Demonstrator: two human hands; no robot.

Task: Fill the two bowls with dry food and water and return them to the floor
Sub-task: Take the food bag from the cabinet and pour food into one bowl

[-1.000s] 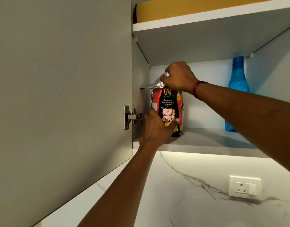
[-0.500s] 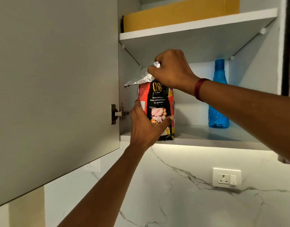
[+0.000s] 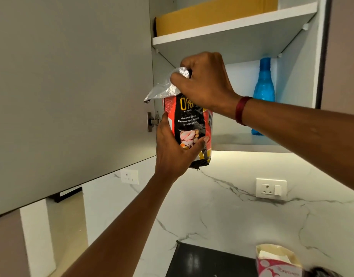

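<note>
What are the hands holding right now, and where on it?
Both hold the food bag: the right hand grips its crumpled foil top, the left hand wraps around its lower body.

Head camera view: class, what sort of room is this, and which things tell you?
Probably a home kitchen: an open grey wall cabinet with white shelves, and a white marble-veined backsplash carrying a white wall socket.
</note>
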